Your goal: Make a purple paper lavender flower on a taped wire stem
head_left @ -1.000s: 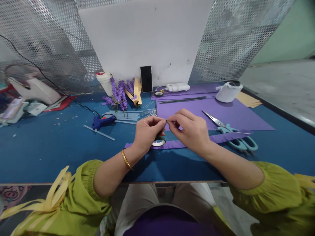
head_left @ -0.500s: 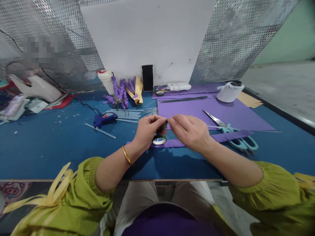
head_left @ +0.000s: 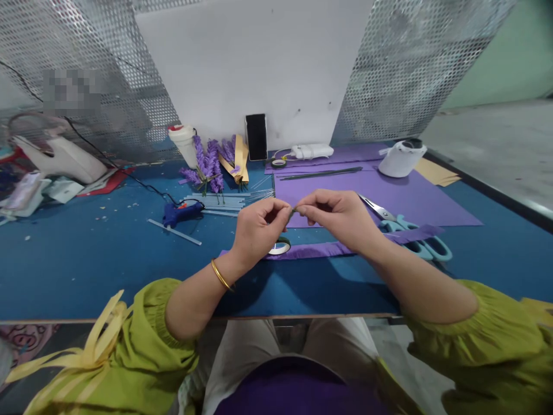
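Head view: from my remote seat I see two bare hands meeting over a blue tabletop point(head_left: 108, 253). The left hand point(head_left: 258, 229) pinches a thin dark green piece point(head_left: 294, 211) between thumb and forefinger, and the right hand point(head_left: 339, 217) pinches it too, its fingertips just beside the left ones. I take the piece for tape, but too little shows for me to be sure.

Just below the left hand is a roll of dark green tape point(head_left: 281, 247) with a pale core, overlapping a gathered purple paper strip point(head_left: 319, 250) in my view; whether it hangs or rests there I cannot tell.

My worries start at the fingertips. With so little of the piece exposed, an uneven pull could tear it or slide it out of one pinch. If it runs back to the roll, which the left hand hides, a bump to the roll could twist it. The strip's right end lies across the handles of the teal-handled scissors point(head_left: 390, 217), so moving them could drag or crease the paper. The right forearm is near those handles, and a careless swing might nudge them. Over to the left, the blue glue gun point(head_left: 179, 213) trails a black cord point(head_left: 140, 183); a snag on it could drag the gun.
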A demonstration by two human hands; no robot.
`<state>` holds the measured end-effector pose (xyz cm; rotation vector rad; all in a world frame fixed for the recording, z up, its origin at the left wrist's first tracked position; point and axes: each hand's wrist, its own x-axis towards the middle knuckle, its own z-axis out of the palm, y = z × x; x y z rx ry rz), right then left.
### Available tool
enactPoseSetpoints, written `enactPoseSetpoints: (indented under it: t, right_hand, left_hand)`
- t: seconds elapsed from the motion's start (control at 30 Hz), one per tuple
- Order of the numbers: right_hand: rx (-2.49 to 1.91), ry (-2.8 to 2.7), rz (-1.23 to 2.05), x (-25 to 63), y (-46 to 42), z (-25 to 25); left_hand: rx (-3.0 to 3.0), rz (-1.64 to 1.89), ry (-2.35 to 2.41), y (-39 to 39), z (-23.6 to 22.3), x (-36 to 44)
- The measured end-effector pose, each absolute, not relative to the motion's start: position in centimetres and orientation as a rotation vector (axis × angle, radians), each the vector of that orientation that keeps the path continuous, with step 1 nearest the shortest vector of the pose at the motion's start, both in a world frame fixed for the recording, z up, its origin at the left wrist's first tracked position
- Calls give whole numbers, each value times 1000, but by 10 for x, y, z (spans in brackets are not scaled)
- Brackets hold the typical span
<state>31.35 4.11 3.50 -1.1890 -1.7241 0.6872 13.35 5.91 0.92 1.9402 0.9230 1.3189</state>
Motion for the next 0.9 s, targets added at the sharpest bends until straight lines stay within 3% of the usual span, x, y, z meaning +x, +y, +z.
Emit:
enactPoseSetpoints:
  t: [0.27, 0.57, 0.63, 0.9]
  right_hand:
    - [-1190, -1589, 936, 313, 42, 35]
    - [-1142, -1671, 833, 313, 43, 32]
    - [-1153, -1723, 659, 311, 41, 31]
    - [-1027, -2102, -555, 308, 35, 19]
  left_hand:
    - [2341, 1413, 941, 61, 10, 131]
    - [2030, 1258, 928, 60, 8, 133]
    - [1879, 1203, 889, 61, 7, 134]
    - [1503, 1099, 785, 61, 13, 137]
